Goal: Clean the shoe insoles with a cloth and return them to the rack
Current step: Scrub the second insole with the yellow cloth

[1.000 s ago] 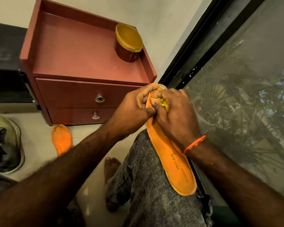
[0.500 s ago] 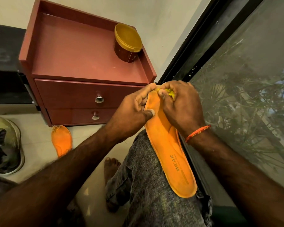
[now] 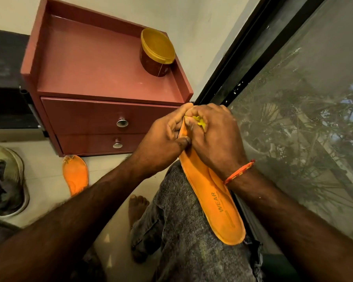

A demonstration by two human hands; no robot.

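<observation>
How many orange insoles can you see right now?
2: one insole lies along the knee, gripped by both hands; the second insole lies on the floor before the drawer unit. Others may be hidden.

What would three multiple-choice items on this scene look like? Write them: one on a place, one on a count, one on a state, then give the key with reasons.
1. Where does the second insole lie?
A. on the floor before the cabinet
B. on the cabinet top
C. in a drawer

2. How many drawer knobs show on the cabinet?
A. one
B. two
C. four

3. What is the right hand doing?
A. hanging idle
B. pressing a yellow cloth to the toe end of the held insole
C. pulling a knob

Key: 1 A, it lies on the pale floor by the cabinet's foot. 2 B, one knob per drawer. 3 B, the yellow cloth peeks from its curled fingers on the held insole, which the left hand grips and which lies along the knee.
</observation>
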